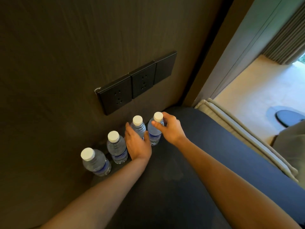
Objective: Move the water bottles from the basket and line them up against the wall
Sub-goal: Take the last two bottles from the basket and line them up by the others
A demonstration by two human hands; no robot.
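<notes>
Four clear plastic water bottles with white caps and blue labels stand upright in a row along the dark brown wood-grain wall [57, 55], running from 7 o'clock to 1 o'clock on the dark surface [189, 171] beneath a black triple socket panel [137, 81]. The left hand [137, 144] has its grip closed around the third bottle [138, 127]. The right hand [171, 128] has its grip pinched on the neck of the fourth bottle [154, 129], at the 1 o'clock end; the first bottle [95, 161] and second bottle [116, 147] stand untouched.
</notes>
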